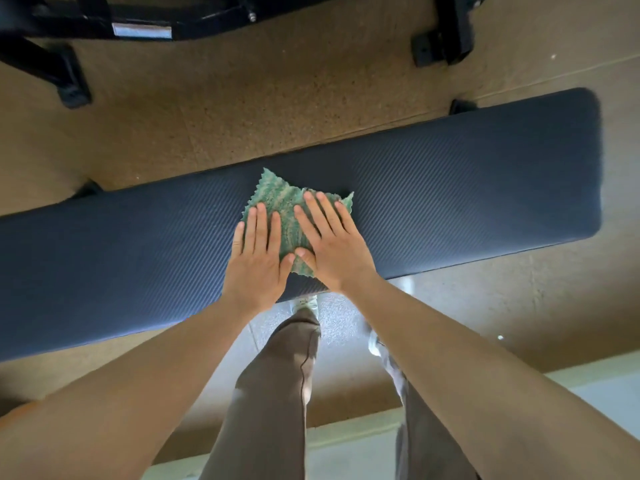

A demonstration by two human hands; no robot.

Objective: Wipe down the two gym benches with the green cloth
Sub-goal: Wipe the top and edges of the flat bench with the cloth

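Observation:
A long dark blue padded gym bench (450, 188) runs across the view from lower left to upper right. The green cloth (277, 199) lies flat on its middle. My left hand (258, 261) presses on the cloth's left part with straight fingers. My right hand (332, 240) presses flat on the cloth's right part, its fingers straight and spread. The two thumbs touch over the cloth's near edge. A second bench is not clearly in view.
Black metal frames of gym equipment (104, 26) stand on the brown speckled floor at the top left, and another black foot (446, 43) at the top right. My legs in grey-brown trousers (270, 393) stand close against the bench's near side.

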